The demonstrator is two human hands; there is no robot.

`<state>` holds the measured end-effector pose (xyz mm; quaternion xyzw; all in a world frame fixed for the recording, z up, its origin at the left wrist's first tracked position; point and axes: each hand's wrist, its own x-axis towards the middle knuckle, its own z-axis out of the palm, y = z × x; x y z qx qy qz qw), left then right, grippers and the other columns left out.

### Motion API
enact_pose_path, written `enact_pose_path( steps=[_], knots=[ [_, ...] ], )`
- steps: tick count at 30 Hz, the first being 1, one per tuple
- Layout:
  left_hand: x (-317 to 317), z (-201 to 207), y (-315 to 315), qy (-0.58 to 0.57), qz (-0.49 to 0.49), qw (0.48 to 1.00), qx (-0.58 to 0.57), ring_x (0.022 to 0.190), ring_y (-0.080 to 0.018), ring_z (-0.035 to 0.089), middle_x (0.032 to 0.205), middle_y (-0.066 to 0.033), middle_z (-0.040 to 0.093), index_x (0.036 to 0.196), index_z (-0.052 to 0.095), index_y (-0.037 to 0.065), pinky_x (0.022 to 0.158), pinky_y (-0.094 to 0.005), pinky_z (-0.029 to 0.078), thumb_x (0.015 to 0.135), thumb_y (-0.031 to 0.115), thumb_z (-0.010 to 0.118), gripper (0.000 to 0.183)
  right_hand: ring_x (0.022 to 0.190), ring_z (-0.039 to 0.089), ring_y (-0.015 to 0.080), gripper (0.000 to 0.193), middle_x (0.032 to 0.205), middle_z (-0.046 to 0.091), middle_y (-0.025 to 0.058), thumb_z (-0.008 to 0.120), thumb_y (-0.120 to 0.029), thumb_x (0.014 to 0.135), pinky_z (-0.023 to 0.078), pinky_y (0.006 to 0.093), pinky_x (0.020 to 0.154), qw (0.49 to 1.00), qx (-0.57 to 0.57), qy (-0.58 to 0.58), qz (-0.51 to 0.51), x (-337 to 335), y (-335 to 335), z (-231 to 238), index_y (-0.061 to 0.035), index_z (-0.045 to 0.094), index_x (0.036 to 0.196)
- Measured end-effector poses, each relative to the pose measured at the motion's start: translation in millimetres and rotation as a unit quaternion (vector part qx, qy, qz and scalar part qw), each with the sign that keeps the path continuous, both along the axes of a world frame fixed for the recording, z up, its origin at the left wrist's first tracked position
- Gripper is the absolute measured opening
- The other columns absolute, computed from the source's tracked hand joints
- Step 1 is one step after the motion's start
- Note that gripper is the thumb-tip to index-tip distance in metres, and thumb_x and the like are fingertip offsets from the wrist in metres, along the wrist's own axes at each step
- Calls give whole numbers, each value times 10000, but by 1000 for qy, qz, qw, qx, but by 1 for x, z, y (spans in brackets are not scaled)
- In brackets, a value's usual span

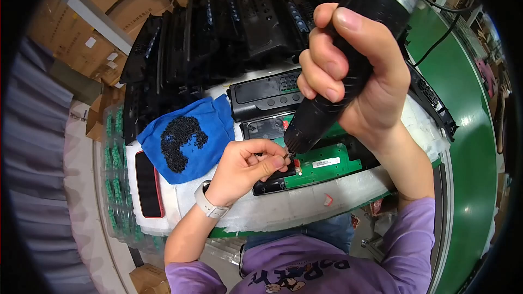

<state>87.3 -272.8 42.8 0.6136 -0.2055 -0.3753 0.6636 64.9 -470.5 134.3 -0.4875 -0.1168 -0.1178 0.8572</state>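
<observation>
My right hand is wrapped round a black electric screwdriver, its tip slanting down to the left. Just by that tip, my left hand is closed in a pinch of thumb and forefinger; what lies in the pinch is too small to make out. Under both hands is a green circuit board set in a black plastic housing, partly covered by my left fingers and the screwdriver. Left of it a blue cloth carries a heap of tiny black screws.
A black panel with round buttons lies behind the board. Many black plastic housings are stacked at the back. A phone with a red edge rests at the left, near clear trays of green parts. The screwdriver's cable trails right.
</observation>
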Motion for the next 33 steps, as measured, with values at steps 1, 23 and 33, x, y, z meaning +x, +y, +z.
enact_pose_path(
  steps=[1, 23, 33],
  knots=[
    [-1, 0, 0, 9, -1, 1000, 0, 564, -14, 478, 798, -64, 648, 919, 616, -35, 487, -144, 367, 846, 79, 608, 135, 419, 393, 92, 235, 556, 415, -18, 421, -256, 905, 404, 276, 488, 1000, -1, 1, 0, 1, 1, -1, -60, 546, 941],
    [15, -11, 6, -9, 175, 984, -40, 541, -28, 405, 783, -51, 622, 938, 618, -6, 495, -153, 311, 840, 82, 613, 132, 375, 374, 99, 276, 516, 435, 36, 596, -177, 734, 326, 229, 383, 980, -186, -47, -52, -1, 1, -36, -7, 429, 872],
    [16, -12, 0, -47, 162, 986, -15, 536, -20, 403, 767, -56, 632, 904, 632, -24, 483, -150, 315, 868, 129, 592, 162, 592, 562, 57, 165, 664, 597, 11, 717, -87, 670, 443, 199, 535, 948, -282, -120, -82, 4, 14, -37, -9, 585, 732]
  ],
)
